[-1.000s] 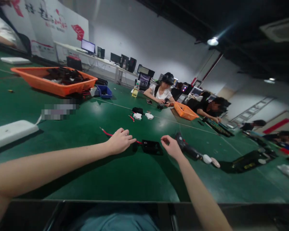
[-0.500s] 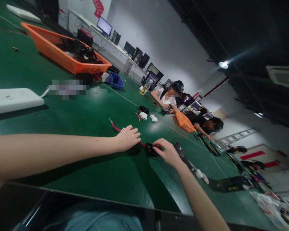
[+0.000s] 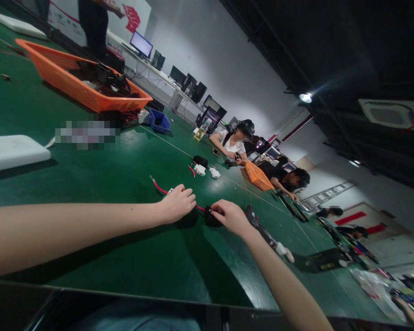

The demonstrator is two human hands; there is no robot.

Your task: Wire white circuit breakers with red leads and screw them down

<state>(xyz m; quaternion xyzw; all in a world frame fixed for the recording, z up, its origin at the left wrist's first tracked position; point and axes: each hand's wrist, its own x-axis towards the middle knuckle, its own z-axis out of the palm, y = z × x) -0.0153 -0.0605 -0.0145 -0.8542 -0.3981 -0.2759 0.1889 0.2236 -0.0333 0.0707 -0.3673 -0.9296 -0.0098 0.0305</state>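
My left hand (image 3: 177, 204) is closed, fingers curled over a red cable (image 3: 159, 187). One bare-looking end of the cable sticks out on the far left side, and a small white and green bit shows beside my knuckles. On the other side, the cable runs to a small black block (image 3: 212, 218) on the green table (image 3: 131, 257). The thumb and fingers of my right hand (image 3: 230, 217) pinch the block from the right, covering part of its top. Just right of this hand lies a dark power tool (image 3: 262, 227), partly hidden by my wrist.
An orange basket (image 3: 86, 94) of dark parts and a blue bin (image 3: 159, 120) stand at the far left. White pieces (image 3: 200, 170) and red-handled pliers (image 3: 191, 171) lie ahead. A white case (image 3: 15, 154) is at left. Co-workers (image 3: 232, 142) sit across the table.
My right fingers have closed further over the black block, hiding more of its top. The view has shifted slightly, and a standing person has come into sight at the upper left.
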